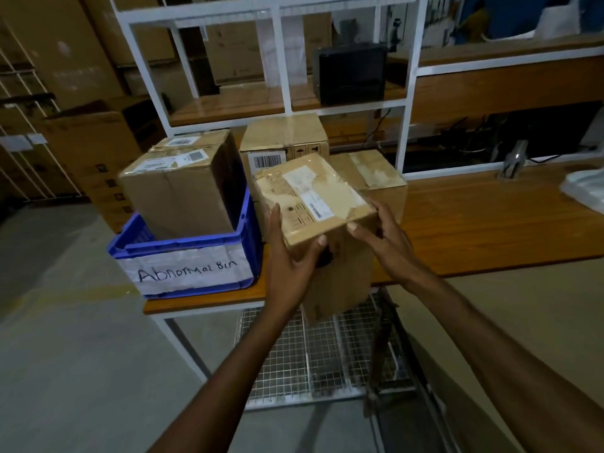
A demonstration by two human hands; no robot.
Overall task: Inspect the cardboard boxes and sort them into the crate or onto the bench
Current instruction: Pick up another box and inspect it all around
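At the left end of the tabletop (pixel 490 223), a blue crate (pixel 250 223) marked "Abnormal Bin" is carrying a tall box (pixel 176 194), which is hiding most of a second box (pixel 192 140) behind it. Just right of the crate, the left hand (pixel 291 256) is bracing a tilted box (pixel 313 197) from its left side, thumb pressing the front face and palm covering the lower corner. That box is hanging over the tabletop's front edge, its top labels showing too blurred to read; a dark patch beside the thumb is proving hard to make out. The right hand (pixel 385 243) is clasping the right corner, fingers wrapping out of sight; both grips are holding this box. Behind, a barcode box (pixel 284 138) and a flat box (pixel 369 170) are sitting partly hidden by it. At the far right, a white object (pixel 585 191) is running off the frame.
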